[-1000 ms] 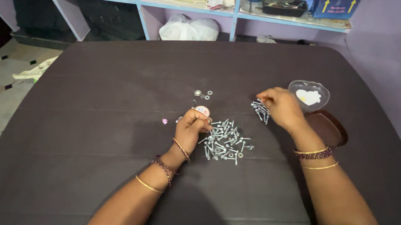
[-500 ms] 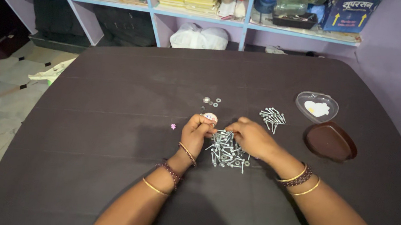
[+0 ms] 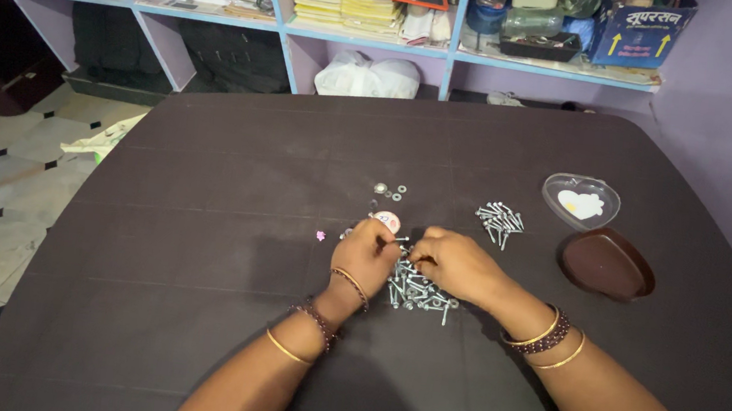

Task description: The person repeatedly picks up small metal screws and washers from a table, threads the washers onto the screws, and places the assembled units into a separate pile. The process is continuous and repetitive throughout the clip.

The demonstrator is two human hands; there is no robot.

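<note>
The left hand (image 3: 367, 253) and the right hand (image 3: 454, 263) are meeting over a pile of small shiny metal screws (image 3: 418, 288) in the middle of the dark tabletop (image 3: 200, 214). Both hands are curling their fingers together, pinching 1 thin screw (image 3: 402, 240) between them. It is lying about sideways, left to right. A smaller bunch of screws (image 3: 499, 221) is lying farther right, near a clear heart-shaped lid (image 3: 580, 201) and a brown heart-shaped box (image 3: 607, 263). Shelves (image 3: 369, 13) with books are standing behind.
</note>
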